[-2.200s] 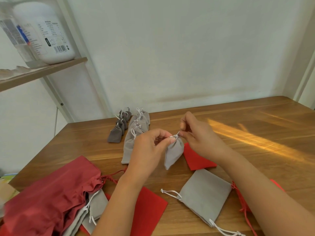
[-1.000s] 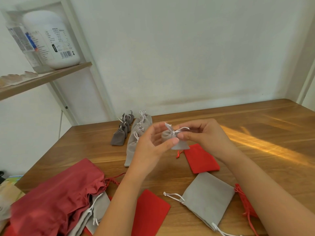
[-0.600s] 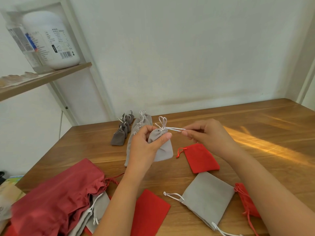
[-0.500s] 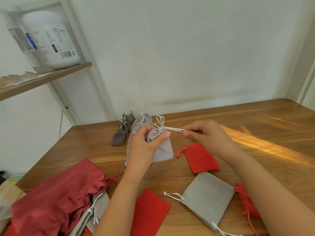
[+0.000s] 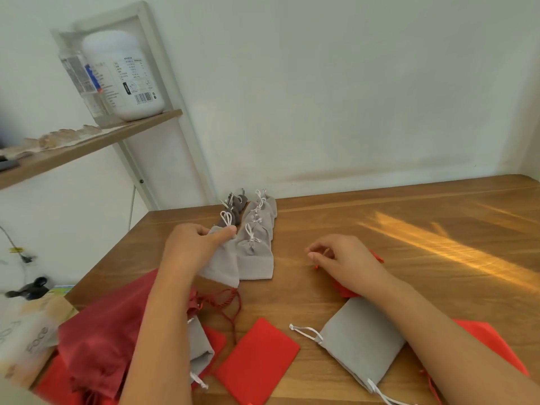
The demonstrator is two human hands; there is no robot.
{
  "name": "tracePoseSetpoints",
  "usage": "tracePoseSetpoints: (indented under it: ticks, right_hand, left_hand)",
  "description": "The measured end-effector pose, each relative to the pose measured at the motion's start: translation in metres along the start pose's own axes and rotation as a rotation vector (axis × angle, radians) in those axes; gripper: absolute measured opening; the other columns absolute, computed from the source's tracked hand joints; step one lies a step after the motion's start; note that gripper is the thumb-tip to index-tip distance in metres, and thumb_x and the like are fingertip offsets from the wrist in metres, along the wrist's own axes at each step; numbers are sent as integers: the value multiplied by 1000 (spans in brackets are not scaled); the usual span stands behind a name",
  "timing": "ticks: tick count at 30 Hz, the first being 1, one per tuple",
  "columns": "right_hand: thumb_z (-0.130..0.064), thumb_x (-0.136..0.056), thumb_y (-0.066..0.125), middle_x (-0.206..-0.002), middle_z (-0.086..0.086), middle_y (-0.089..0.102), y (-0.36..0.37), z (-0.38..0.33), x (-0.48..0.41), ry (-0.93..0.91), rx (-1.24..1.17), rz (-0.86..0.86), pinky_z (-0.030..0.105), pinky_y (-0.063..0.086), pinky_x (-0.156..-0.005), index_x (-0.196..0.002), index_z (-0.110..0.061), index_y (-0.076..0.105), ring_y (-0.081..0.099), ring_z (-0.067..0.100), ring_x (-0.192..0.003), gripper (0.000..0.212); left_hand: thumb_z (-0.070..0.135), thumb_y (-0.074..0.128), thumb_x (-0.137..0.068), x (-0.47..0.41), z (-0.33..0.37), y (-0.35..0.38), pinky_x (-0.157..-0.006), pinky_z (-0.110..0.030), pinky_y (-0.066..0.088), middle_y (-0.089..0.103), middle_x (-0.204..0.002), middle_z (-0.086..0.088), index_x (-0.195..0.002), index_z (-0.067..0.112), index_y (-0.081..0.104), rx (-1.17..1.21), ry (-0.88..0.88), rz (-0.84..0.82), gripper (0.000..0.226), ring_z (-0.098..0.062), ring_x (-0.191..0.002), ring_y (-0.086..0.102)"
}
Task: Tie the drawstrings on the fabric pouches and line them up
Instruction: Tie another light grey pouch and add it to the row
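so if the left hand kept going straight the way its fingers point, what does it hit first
Probably the small dark grey pouches lined up just beyond the light grey pouch the left hand holds, though depth is hard to judge.

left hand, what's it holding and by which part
The left hand pinches a light grey pouch at its gathered neck, just below the tied bow.

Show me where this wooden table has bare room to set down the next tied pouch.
Most bare room: the wooden table right of the light grey tied-pouch row, back to the wall, across the sunlit streak. A smaller gap lies between that row and the right hand. Crowded: the near edge, with the flat grey pouch, flat red pouch and dark red bag.
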State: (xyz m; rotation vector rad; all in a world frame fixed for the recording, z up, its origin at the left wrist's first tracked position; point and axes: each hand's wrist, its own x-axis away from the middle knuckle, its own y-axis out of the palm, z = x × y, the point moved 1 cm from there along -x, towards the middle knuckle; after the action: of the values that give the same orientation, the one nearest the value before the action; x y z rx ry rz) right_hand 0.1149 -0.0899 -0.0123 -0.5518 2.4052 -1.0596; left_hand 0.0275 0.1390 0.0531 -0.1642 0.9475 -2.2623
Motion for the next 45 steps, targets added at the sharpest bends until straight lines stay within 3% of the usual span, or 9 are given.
tracePoseSetpoints:
  ticks: [6, 11, 15, 17, 23, 26, 32, 37, 45]
  right_hand:
    - [-28, -95, 57, -106, -7, 69, 2, 1, 0, 7, 51, -48, 18, 42, -83, -111, -22, 70, 53, 2, -90, 21]
    - [-29, -95, 57, -107, -7, 68, 2, 3, 0, 12, 47, -52, 17, 40, -82, -111, -23, 69, 52, 3, -90, 21]
    - [-27, -95, 57, -108, -7, 68, 3, 4, 0, 10, 29, -48, 16, 38, -80, -111, -22, 70, 51, 2, -89, 21]
    - [-27, -95, 57, -110, -7, 67, 3, 4, 0, 15, 26, -50, 15, 37, -80, -113, -22, 69, 51, 1, -90, 22]
    - [-27, -95, 57, -107, -8, 67, 2, 3, -1, 19, 29, -48, 14, 37, -76, -113, -22, 69, 51, 1, -88, 22]
    - [-28, -92, 61, -94, -12, 63, 1, 1, 1, -2, 13, -38, 6, 35, -65, -107, -24, 70, 51, -2, -79, 18]
    - [-24, -85, 71, -99, -9, 64, -4, -9, 4, -45, 4, -68, 6, 38, -65, -106, -25, 70, 54, 3, -81, 20]
    - [-16, -80, 76, -98, -6, 71, -25, -24, 16, -127, -237, -425, 15, 47, -77, -99, -28, 73, 61, 5, -83, 23]
    - [-20, -70, 83, -113, -9, 55, -40, -39, 36, 29, 292, -801, 22, 45, -80, -114, -31, 58, 53, 4, -96, 51]
  left_hand:
    - [57, 72, -74, -4, 4, -1, -49, -28, 23, 39, -61, -3, -58, 14, 43, -257, -133, -251, 54, -15, -53, 38]
    - [53, 68, -81, -6, 0, 45, -56, -25, 34, 65, -100, -16, -118, -4, 60, -229, -132, -349, 68, -26, -93, 63]
    - [44, 61, -90, -2, -10, 61, -49, -24, 25, 35, -60, 0, -80, 0, 64, -247, -70, -340, 46, -12, -55, 37]
    - [44, 63, -88, -1, -14, 63, -48, -24, 21, 27, -55, 1, -53, 13, 36, -236, -58, -288, 54, -12, -49, 29]
    - [42, 62, -90, 0, -24, 60, -51, -25, 28, 35, -53, 4, -52, 17, 34, -200, -22, -162, 53, -13, -49, 35]
    - [49, 62, -87, 11, -25, 43, -72, -27, 39, 62, -96, 0, -93, 15, 62, -246, 46, -62, 34, -18, -91, 59]
    - [71, 58, -75, 34, -48, -4, -109, -51, 30, 45, -143, 4, -131, 38, 50, -551, 193, -269, 65, -23, -134, 36]
    - [78, 41, -77, 59, -88, -10, -115, -61, 7, 9, -161, 2, -148, 43, 21, -680, 4, -493, 81, -32, -147, -1]
    - [53, 31, -98, 54, -109, -7, -112, -55, 20, 28, -153, -8, -144, 28, 34, -598, -175, -131, 53, -32, -141, 20]
